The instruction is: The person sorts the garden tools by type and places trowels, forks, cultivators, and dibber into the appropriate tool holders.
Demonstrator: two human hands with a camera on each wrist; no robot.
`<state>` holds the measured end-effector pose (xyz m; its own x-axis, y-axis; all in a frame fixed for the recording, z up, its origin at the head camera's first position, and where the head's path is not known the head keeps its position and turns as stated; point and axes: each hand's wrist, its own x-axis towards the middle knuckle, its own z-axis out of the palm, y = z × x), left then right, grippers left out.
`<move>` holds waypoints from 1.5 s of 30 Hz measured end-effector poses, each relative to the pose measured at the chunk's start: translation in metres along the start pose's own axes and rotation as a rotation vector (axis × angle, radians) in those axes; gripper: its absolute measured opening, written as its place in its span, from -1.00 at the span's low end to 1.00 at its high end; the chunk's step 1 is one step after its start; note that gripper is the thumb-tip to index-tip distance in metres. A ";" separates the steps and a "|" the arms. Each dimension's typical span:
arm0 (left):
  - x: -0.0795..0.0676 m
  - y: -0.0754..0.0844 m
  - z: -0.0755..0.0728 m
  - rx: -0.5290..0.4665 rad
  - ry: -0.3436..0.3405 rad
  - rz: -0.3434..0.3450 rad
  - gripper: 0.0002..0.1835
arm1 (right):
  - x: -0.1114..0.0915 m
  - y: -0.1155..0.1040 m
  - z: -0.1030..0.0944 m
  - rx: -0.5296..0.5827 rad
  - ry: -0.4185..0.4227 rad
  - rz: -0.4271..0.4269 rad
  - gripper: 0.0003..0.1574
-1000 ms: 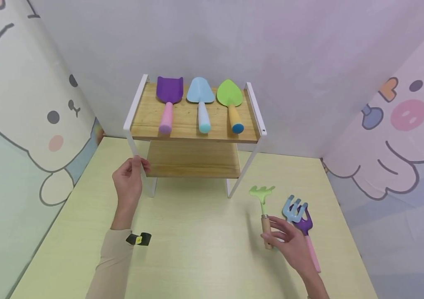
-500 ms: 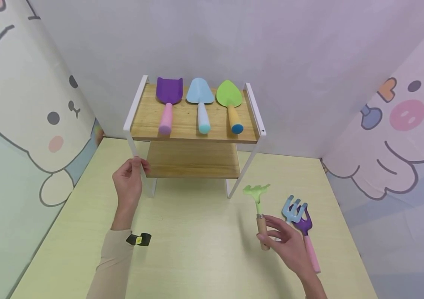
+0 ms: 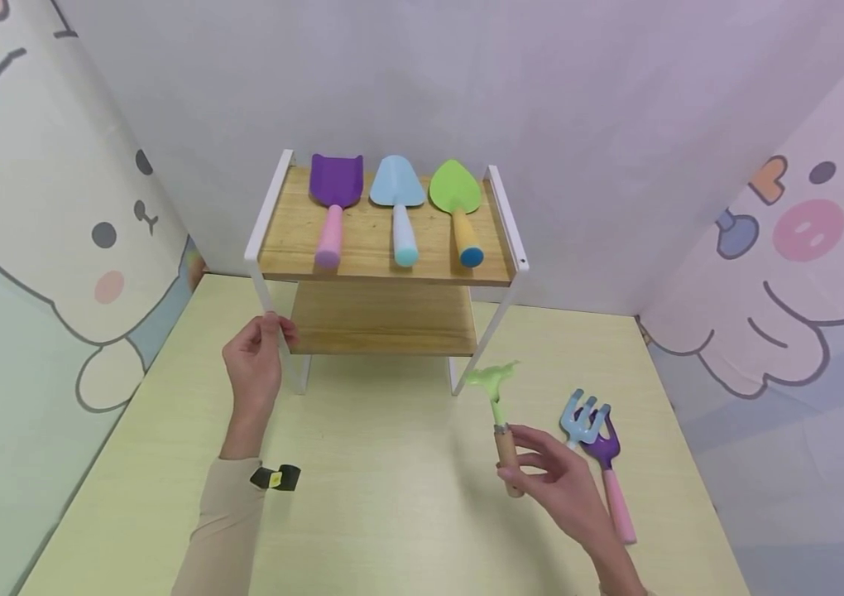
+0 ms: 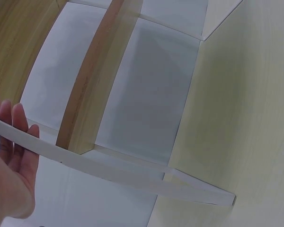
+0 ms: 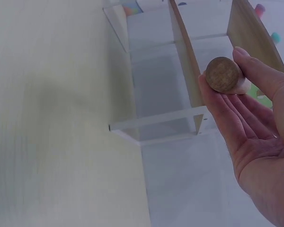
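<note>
My right hand (image 3: 559, 488) pinches the wooden handle of a small green hand rake (image 3: 505, 447) between thumb and fingers, its tines pointing away from me beside the shelf's right front leg. The right wrist view shows the round butt of that handle (image 5: 222, 74) end-on. My left hand (image 3: 254, 360) grips the white front leg of a two-tier shelf (image 3: 385, 271); the left wrist view has its fingers curled round the white metal bar (image 4: 85, 163). On the top board lie a purple scoop (image 3: 336, 182), a light blue trowel (image 3: 397, 184) and a green trowel (image 3: 456, 189).
On the table (image 3: 370, 497) at the right lie a light blue hand fork (image 3: 582, 420) and a purple hand fork (image 3: 606, 447) with a pink handle, partly overlapping. The lower wooden board (image 3: 385, 319) sits under the top one. Patterned curtains (image 3: 794, 273) enclose the sides.
My right hand has carried the green hand rake leftward, nearer the shelf's right leg, and its head has turned somewhat. My left hand stays on the shelf leg.
</note>
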<state>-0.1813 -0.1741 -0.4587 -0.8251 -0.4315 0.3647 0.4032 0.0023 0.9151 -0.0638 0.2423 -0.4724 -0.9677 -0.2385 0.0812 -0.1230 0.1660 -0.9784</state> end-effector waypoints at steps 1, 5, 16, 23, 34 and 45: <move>0.000 0.000 0.000 0.000 0.002 0.003 -0.58 | 0.001 -0.001 0.001 0.001 -0.010 -0.007 -0.34; -0.001 0.001 0.000 0.006 0.004 0.011 -0.57 | 0.007 -0.005 0.006 -0.001 -0.042 -0.045 -0.35; -0.001 0.002 0.000 -0.006 0.003 0.009 -0.57 | 0.023 -0.010 0.019 -0.001 -0.088 -0.113 -0.34; 0.000 -0.002 -0.001 -0.017 -0.001 -0.013 -0.59 | 0.035 -0.012 0.027 0.020 -0.114 -0.139 -0.34; 0.000 0.001 -0.001 0.024 0.006 0.001 -0.60 | 0.057 -0.016 0.041 0.006 -0.130 -0.126 -0.35; 0.000 -0.002 -0.001 -0.007 0.008 0.004 -0.58 | 0.077 -0.020 0.053 -0.027 -0.105 -0.123 -0.34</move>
<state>-0.1817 -0.1746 -0.4603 -0.8203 -0.4389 0.3667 0.4090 -0.0020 0.9125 -0.1247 0.1695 -0.4567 -0.9171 -0.3568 0.1779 -0.2460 0.1551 -0.9568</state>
